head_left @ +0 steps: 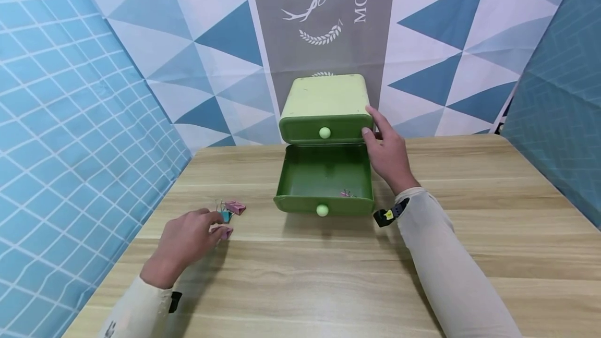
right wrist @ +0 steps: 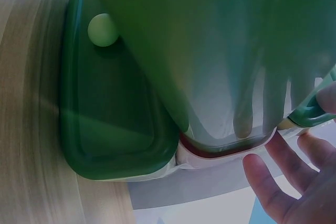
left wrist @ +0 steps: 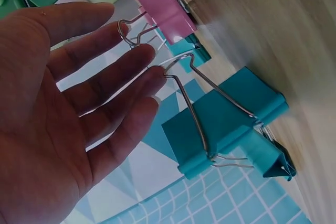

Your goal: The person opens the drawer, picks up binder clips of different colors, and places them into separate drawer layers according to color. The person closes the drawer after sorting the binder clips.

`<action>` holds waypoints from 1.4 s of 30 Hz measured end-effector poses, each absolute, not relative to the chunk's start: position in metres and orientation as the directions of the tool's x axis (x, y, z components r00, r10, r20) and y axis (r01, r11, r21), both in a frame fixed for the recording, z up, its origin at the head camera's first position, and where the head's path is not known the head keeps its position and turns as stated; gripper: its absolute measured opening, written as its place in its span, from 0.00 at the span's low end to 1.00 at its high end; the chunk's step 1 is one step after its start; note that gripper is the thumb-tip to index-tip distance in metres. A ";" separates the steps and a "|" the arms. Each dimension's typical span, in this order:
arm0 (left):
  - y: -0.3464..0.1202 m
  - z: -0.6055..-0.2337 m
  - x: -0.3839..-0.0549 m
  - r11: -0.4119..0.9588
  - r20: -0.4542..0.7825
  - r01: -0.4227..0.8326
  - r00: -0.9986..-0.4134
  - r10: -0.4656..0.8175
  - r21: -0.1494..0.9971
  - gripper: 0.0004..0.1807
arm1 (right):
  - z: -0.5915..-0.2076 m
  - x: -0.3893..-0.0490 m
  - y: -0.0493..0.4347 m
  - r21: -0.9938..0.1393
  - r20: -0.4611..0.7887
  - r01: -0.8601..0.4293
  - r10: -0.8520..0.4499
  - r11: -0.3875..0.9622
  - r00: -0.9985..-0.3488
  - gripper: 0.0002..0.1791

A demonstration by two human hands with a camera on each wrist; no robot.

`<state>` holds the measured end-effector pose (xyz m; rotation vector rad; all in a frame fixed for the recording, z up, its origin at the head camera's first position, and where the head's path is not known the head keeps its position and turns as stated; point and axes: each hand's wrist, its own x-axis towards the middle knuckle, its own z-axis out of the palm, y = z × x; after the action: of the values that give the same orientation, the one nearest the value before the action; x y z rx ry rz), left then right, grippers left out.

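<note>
here we are, our left hand (head_left: 190, 236) loose-fingered, gripping nothing, among the clips (head_left: 236, 207) on the table (head_left: 305, 275) left of the pulled-out drawer (head_left: 296, 204), best pinching one squarely while our right hand (head_left: 388, 155), fingers extended, braces the cabinet (head_left: 326, 98).
</note>
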<state>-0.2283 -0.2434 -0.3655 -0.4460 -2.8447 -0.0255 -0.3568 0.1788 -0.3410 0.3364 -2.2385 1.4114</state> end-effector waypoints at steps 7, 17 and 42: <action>-0.248 -0.368 -0.226 0.957 0.248 0.289 -0.925 0.290 -0.041 0.11 | -0.340 -0.356 0.179 -0.778 0.512 -0.443 0.040 0.446 -0.858 0.28; -0.247 -0.376 -0.228 0.951 0.219 0.308 -0.928 0.300 0.002 0.08 | -0.339 -0.355 0.178 -0.778 0.508 -0.439 0.039 0.449 -0.860 0.28; -0.243 -0.377 -0.232 0.964 0.315 0.260 -0.920 0.232 0.051 0.03 | -0.342 -0.357 0.180 -0.782 0.506 -0.441 0.038 0.440 -0.861 0.28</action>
<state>-0.2317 -0.2430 -0.3769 -0.3603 -2.8042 -0.1313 -0.3572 0.1797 -0.3416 0.3389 -2.2422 1.4137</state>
